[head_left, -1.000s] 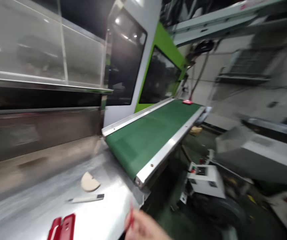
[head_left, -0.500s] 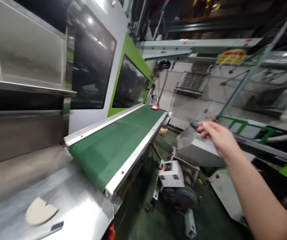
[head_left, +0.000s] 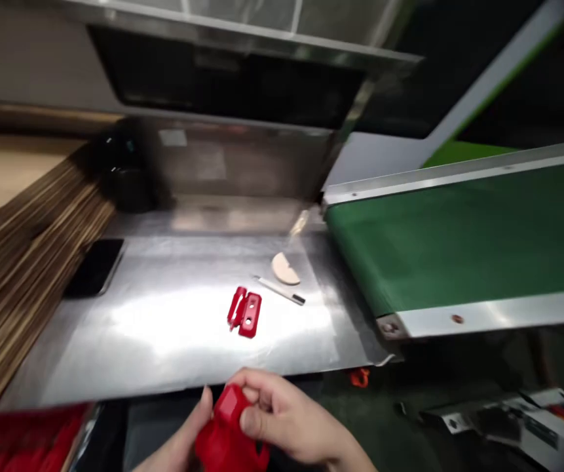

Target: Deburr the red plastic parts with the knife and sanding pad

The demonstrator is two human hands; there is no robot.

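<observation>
Below the table's front edge, a red plastic part point(head_left: 230, 436) is held between both hands. My right hand point(head_left: 286, 419) pinches its upper right side with thumb and fingers. My left hand point(head_left: 183, 436) closes round its left side, its thumb pointing up; its lower fingers are hidden. Just ahead on the metal table point(head_left: 164, 328) lies another red plastic piece point(head_left: 245, 312) with two holes and a slim side section. Right of that are a white pen-like tool with a dark end point(head_left: 280, 290) and a beige, roughly half-round piece point(head_left: 285, 269).
A green conveyor belt point(head_left: 468, 242) with metal rails adjoins the table's right side. To the left lie a dark phone point(head_left: 95, 267) and stacked cardboard point(head_left: 31, 262). Red parts point(head_left: 31, 436) fill a container at lower left. A metal panel point(head_left: 242, 164) stands behind the table.
The view has swung left and down from the conveyor to the table. My right hand, earlier reaching out over the floor machinery, is now on the red part; my left hand has come into view.
</observation>
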